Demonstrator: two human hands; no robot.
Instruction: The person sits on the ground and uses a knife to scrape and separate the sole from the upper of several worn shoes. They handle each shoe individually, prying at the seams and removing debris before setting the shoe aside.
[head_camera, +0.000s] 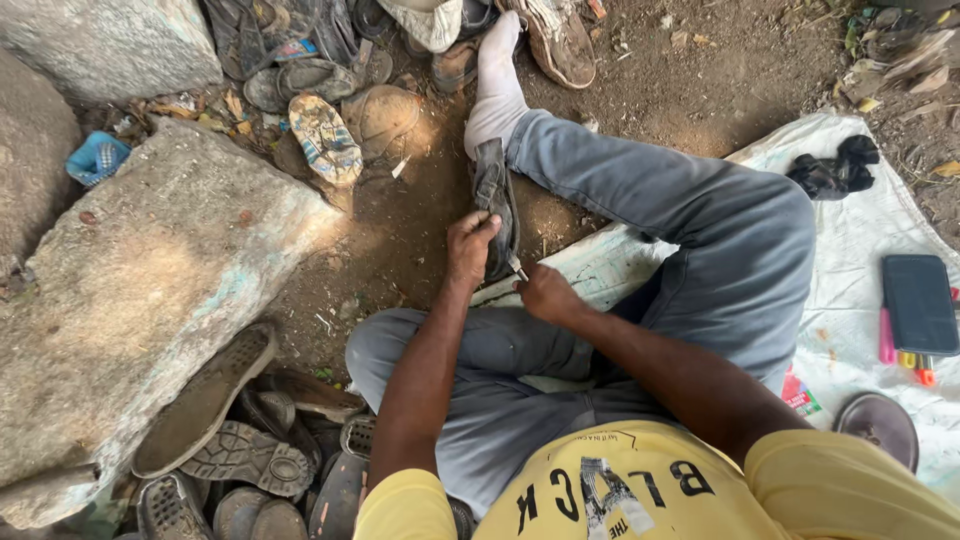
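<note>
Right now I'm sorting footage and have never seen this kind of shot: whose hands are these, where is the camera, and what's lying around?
There is one picture, taken by a camera worn on a person's head and looking down, so the arms coming in from the bottom are that person's own. They sit on the dirt ground with knees bent, partly on a white sheet. The left hand has its grip on a dark worn shoe, held against the leg. The right hand pinches a small tool at the shoe's lower end; its exact kind is too small to tell. To the left lies a big stone slab, with heaps of old shoes and soles below it and more above. On the sheet sit a dark phone, some coloured markers and a dark cloth.
</note>
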